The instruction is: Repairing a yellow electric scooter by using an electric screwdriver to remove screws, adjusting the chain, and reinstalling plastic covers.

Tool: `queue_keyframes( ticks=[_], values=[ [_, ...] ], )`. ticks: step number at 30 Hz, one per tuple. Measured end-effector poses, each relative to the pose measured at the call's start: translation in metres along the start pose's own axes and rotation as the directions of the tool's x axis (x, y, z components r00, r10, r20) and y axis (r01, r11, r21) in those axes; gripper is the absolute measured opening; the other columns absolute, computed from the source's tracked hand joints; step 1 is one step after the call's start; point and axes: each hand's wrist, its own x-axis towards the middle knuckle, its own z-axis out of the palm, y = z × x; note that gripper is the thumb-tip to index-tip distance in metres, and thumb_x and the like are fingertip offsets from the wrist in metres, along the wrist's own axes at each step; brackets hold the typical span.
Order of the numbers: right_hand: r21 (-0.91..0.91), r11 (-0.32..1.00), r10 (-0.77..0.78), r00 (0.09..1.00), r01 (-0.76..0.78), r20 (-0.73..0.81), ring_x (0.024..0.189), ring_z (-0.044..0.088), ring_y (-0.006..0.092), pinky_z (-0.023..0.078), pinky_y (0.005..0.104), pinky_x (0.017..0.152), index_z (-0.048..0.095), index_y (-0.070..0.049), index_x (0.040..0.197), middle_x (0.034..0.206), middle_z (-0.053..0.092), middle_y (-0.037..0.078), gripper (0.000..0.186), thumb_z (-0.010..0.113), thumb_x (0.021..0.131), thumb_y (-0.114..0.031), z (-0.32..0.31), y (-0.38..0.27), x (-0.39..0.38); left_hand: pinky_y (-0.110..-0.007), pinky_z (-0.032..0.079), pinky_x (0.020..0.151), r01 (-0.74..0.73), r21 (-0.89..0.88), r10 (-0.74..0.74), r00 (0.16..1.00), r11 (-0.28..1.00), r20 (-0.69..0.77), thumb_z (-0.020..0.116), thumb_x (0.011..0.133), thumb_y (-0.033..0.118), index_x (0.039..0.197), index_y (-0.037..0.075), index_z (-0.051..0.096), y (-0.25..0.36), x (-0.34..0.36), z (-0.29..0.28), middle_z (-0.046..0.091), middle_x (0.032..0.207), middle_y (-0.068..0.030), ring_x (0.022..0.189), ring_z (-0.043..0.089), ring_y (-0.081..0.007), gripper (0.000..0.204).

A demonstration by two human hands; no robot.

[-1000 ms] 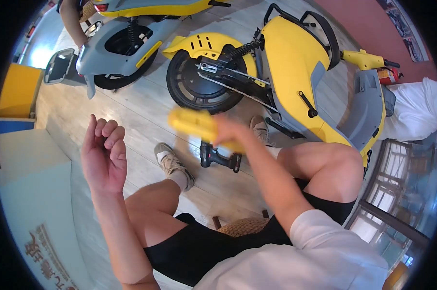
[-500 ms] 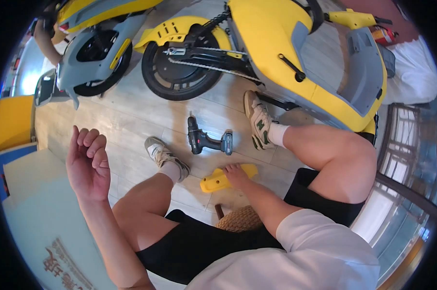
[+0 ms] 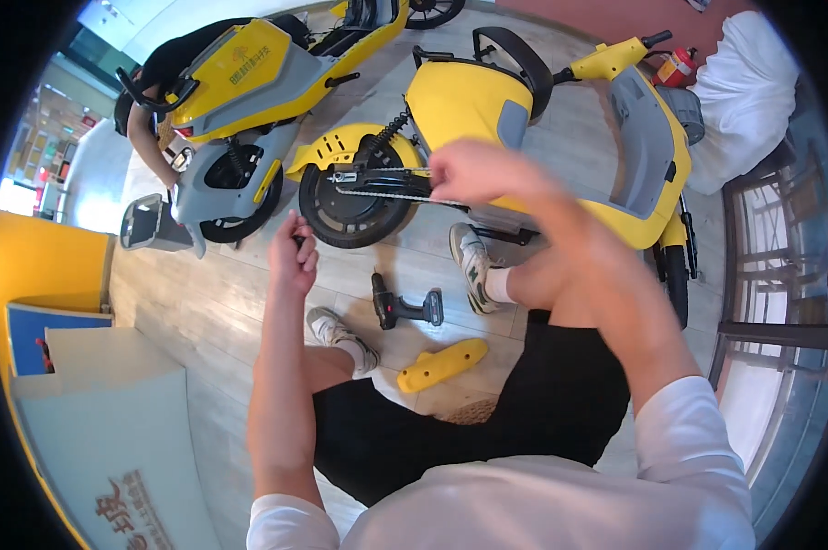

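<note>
Nearest to me stands a yellow and grey electric scooter (image 3: 473, 99), its chain (image 3: 391, 194) and rear wheel (image 3: 354, 211) exposed. My right hand (image 3: 487, 172) is raised in front of the scooter's side by the front end of the chain, blurred by motion; whether it touches anything, I cannot tell. My left hand (image 3: 295, 261), fingers curled, is held up below the rear wheel. A small dark spot shows between its fingers, too small to name. Between my feet lies a black cordless drill (image 3: 400, 307). Closer to me, a yellow plastic cover piece (image 3: 443, 365) with holes rests on the floor.
Another yellow and grey scooter (image 3: 240, 78) stands at the far left, where a person's arm (image 3: 148, 147) reaches down beside it. A pale box-like stand (image 3: 111, 412) is at my left. A red fire extinguisher (image 3: 675, 67) and white cloth (image 3: 748, 101) are at the far right.
My right hand has left the yellow cover piece and risen to the scooter's side. My left hand has moved right, its fingers still curled. The view has tilted up, showing more of both scooters.
</note>
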Motion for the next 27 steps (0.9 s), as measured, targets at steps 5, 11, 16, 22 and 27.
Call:
queue_keyframes(
  ticks=[5, 11, 16, 22, 27],
  values=[
    [0.198, 0.954, 0.296, 0.808, -0.225, -0.509, 0.075, 0.063, 0.0298, 0.049, 0.0388, 0.066, 0.062, -0.006, 0.081, 0.078, 0.064, 0.014, 0.023, 0.071, 0.074, -0.025, -0.056, -0.017, -0.081, -0.023, 0.033, 0.042, 0.239, 0.136, -0.244, 0.969, 0.962, 0.024, 0.051, 0.095, 0.026, 0.083, 0.01, 0.052, -0.049, 0.034, 0.01, 0.049, 0.068, -0.0004, 0.049, 0.04, -0.0075, 0.02],
    [-0.1, 0.993, 0.015, 0.791, 0.058, 0.612, 0.089, 0.061, 0.0273, 0.048, 0.0417, 0.073, 0.06, -0.011, 0.101, 0.096, 0.062, 0.01, 0.026, 0.068, 0.079, -0.022, 0.002, -0.05, -0.072, -0.029, 0.047, 0.06, 0.222, 0.222, -0.218, 0.975, 0.949, -0.043, 0.049, 0.095, 0.024, 0.088, 0.007, 0.052, -0.136, 0.076, 0.008, 0.059, 0.083, -0.0068, 0.066, 0.052, -0.0147, 0.019],
    [0.049, 0.951, -0.298, 0.857, 0.306, 0.421, 0.084, 0.065, 0.0263, 0.051, 0.0401, 0.07, 0.062, -0.003, 0.09, 0.086, 0.066, 0.012, 0.02, 0.063, 0.074, -0.014, 0.052, -0.036, -0.058, -0.026, 0.053, 0.079, 0.247, -0.107, -0.248, 0.969, 0.963, 0.003, 0.044, 0.096, 0.007, 0.105, -0.001, 0.057, -0.213, 0.102, 0.005, 0.062, 0.109, -0.0129, 0.094, 0.062, -0.0195, 0.018],
    [-0.127, 0.905, -0.337, 0.865, 0.407, 0.371, 0.076, 0.061, 0.0195, 0.044, 0.0325, 0.065, 0.063, -0.004, 0.087, 0.078, 0.063, 0.005, 0.016, 0.059, 0.076, -0.015, 0.038, -0.057, -0.039, -0.023, 0.054, 0.067, 0.24, -0.251, -0.233, 0.971, 0.938, 0.058, 0.055, 0.094, 0.017, 0.109, 0.003, 0.058, -0.25, 0.128, -0.032, 0.065, 0.101, -0.0093, 0.077, 0.062, -0.0115, 0.021],
    [-0.045, 0.832, -0.466, 0.741, 0.553, 0.483, 0.071, 0.056, 0.0148, 0.04, 0.0288, 0.064, 0.062, -0.006, 0.1, 0.076, 0.057, 0.001, 0.027, 0.056, 0.077, -0.018, 0.035, -0.073, -0.026, -0.022, 0.033, 0.045, 0.521, -0.271, -0.518, 0.851, 0.809, 0.089, 0.049, 0.096, 0.039, 0.081, 0.013, 0.051, -0.277, 0.141, -0.087, 0.047, 0.066, 0.0017, 0.047, 0.04, -0.0097, 0.03]
  ],
)
